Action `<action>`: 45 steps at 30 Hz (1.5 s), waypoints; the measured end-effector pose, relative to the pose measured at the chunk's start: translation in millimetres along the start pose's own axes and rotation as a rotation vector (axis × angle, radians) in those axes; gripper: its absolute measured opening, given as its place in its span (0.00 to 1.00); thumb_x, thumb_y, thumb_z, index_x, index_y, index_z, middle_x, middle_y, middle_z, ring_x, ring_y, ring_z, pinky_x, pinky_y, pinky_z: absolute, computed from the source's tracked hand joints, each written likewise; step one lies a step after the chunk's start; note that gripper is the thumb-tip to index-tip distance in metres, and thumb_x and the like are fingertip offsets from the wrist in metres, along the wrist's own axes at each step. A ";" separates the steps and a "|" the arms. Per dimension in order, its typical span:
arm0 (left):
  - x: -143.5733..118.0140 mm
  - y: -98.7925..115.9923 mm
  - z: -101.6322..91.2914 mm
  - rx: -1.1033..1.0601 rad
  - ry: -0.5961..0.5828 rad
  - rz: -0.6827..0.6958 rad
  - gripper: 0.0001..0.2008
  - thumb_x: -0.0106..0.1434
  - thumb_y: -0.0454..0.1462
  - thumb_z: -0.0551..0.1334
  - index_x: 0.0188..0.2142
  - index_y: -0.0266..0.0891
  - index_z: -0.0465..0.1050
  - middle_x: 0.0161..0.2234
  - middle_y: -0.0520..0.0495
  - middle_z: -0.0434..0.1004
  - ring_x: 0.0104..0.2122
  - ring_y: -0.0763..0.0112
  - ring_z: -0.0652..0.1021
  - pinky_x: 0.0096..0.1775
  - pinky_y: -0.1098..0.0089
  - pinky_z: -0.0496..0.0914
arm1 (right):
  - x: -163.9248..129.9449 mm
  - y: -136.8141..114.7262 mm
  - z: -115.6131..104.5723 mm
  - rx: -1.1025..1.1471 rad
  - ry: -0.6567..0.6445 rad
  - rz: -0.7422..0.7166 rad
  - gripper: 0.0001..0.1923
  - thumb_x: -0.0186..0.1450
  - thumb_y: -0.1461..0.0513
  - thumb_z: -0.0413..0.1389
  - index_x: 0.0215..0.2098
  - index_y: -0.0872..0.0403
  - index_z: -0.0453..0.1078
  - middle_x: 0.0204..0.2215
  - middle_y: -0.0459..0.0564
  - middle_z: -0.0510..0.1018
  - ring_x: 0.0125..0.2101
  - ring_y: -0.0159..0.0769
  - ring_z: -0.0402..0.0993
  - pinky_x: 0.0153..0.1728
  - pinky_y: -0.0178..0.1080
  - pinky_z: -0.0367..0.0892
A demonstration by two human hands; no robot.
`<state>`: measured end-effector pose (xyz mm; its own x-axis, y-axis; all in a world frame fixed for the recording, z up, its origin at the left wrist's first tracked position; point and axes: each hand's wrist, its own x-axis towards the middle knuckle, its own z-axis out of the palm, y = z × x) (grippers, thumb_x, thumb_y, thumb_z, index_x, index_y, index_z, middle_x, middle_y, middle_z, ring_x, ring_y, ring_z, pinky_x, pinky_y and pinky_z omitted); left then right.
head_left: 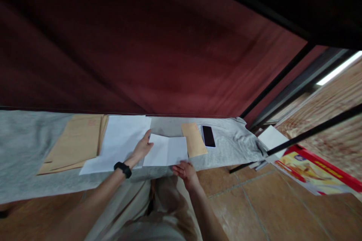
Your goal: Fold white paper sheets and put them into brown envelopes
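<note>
A white sheet of paper [175, 151] with a crease down its middle lies before me, a little raised at its left side. My left hand [143, 146], with a black watch [123, 170] on the wrist, grips the paper's left edge, thumb on top. By the lower right corner is my right hand [185, 173], palm turned up and fingers loosely bent, holding nothing that I can see. A small brown envelope [195, 141] lies right of the paper, partly beside its edge. Larger white sheets [120, 139] lie to the left, partly behind my left hand.
Several large brown envelopes [76, 141] are stacked at the far left. A phone [208, 136] rests right of the small envelope on the grey cloth [234, 139]. A dark red curtain [141, 64] hangs behind. A colourful box [316, 171] and black frame bars stand at right.
</note>
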<state>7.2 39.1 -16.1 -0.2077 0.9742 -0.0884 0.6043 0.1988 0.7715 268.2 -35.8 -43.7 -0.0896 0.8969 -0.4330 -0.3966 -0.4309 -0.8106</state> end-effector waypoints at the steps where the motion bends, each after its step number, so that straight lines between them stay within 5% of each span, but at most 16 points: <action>1: -0.2 -0.5 2.8 0.097 0.006 -0.007 0.39 0.59 0.33 0.58 0.70 0.31 0.51 0.30 0.49 0.81 0.33 0.61 0.82 0.39 0.66 0.73 | -4.1 -1.6 -1.4 -0.023 -0.045 0.050 0.14 0.60 0.52 0.62 0.35 0.54 0.71 0.34 0.57 0.84 0.33 0.45 0.83 0.39 0.48 0.77; 5: -5.4 -7.7 13.4 0.295 0.013 -0.041 0.37 0.65 0.34 0.56 0.72 0.33 0.47 0.41 0.40 0.84 0.41 0.58 0.83 0.44 0.65 0.73 | -21.1 -14.2 -5.8 -0.159 -0.360 0.381 0.18 0.62 0.52 0.60 0.39 0.60 0.77 0.39 0.61 0.84 0.33 0.40 0.82 0.36 0.41 0.75; 7: -7.9 -12.2 18.4 0.318 0.035 -0.035 0.36 0.66 0.34 0.55 0.72 0.32 0.46 0.42 0.39 0.84 0.42 0.57 0.83 0.44 0.64 0.73 | -21.8 -18.7 -3.6 -0.189 -0.401 0.342 0.19 0.62 0.52 0.60 0.41 0.60 0.78 0.40 0.61 0.84 0.34 0.40 0.82 0.37 0.40 0.75; 10: -8.6 -15.3 25.0 0.325 0.093 -0.039 0.35 0.66 0.34 0.54 0.71 0.30 0.47 0.42 0.37 0.84 0.42 0.56 0.84 0.45 0.63 0.74 | -4.7 -19.5 7.5 -0.292 -0.245 -0.041 0.19 0.64 0.50 0.58 0.42 0.57 0.78 0.41 0.57 0.84 0.37 0.40 0.82 0.42 0.42 0.76; 14: -8.3 -9.7 27.7 0.307 0.129 -0.085 0.36 0.67 0.34 0.53 0.72 0.28 0.45 0.44 0.35 0.83 0.42 0.55 0.84 0.44 0.63 0.74 | 35.3 -13.1 26.6 -0.793 -0.085 -0.545 0.19 0.70 0.58 0.48 0.52 0.52 0.76 0.50 0.53 0.82 0.50 0.40 0.78 0.54 0.44 0.72; 20: -34.4 9.1 19.8 0.415 0.153 -0.024 0.35 0.69 0.33 0.50 0.73 0.29 0.40 0.48 0.32 0.81 0.43 0.54 0.83 0.47 0.59 0.75 | 63.8 7.3 40.9 -1.472 -0.073 -0.886 0.24 0.73 0.62 0.48 0.66 0.57 0.65 0.67 0.57 0.66 0.68 0.43 0.59 0.68 0.50 0.55; 23: -54.8 17.0 30.4 0.552 0.276 0.262 0.32 0.68 0.30 0.50 0.71 0.33 0.51 0.65 0.29 0.65 0.62 0.50 0.70 0.62 0.52 0.64 | 63.5 13.7 41.2 -1.620 -0.058 -0.899 0.25 0.75 0.61 0.46 0.69 0.58 0.61 0.69 0.58 0.62 0.69 0.43 0.57 0.69 0.51 0.52; 27: -63.5 19.7 72.2 0.505 0.174 0.540 0.27 0.72 0.37 0.48 0.68 0.31 0.58 0.69 0.35 0.59 0.69 0.56 0.60 0.66 0.54 0.60 | 63.5 13.5 37.2 -1.731 -0.148 -0.867 0.28 0.75 0.60 0.46 0.71 0.58 0.55 0.71 0.58 0.57 0.70 0.45 0.53 0.69 0.51 0.50; 32: -48.9 11.9 109.5 0.515 0.172 0.482 0.30 0.74 0.46 0.45 0.67 0.29 0.60 0.66 0.33 0.65 0.68 0.56 0.62 0.67 0.51 0.57 | 66.7 15.4 33.0 -1.791 -0.147 -0.897 0.31 0.75 0.60 0.46 0.74 0.58 0.47 0.72 0.57 0.54 0.71 0.42 0.49 0.70 0.48 0.46; 45: -38.6 -8.7 99.5 0.624 0.286 0.299 0.31 0.73 0.41 0.44 0.68 0.21 0.55 0.70 0.29 0.55 0.71 0.54 0.55 0.69 0.52 0.52 | 75.2 40.7 34.0 -1.706 0.184 -0.950 0.31 0.75 0.58 0.46 0.72 0.64 0.53 0.70 0.70 0.54 0.70 0.53 0.52 0.66 0.59 0.52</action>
<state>86.5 10.4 -82.1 -0.1063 0.9474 0.3020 0.9729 0.0363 0.2284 214.2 17.5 -95.8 -0.2891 0.8861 0.3623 0.9085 0.3733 -0.1880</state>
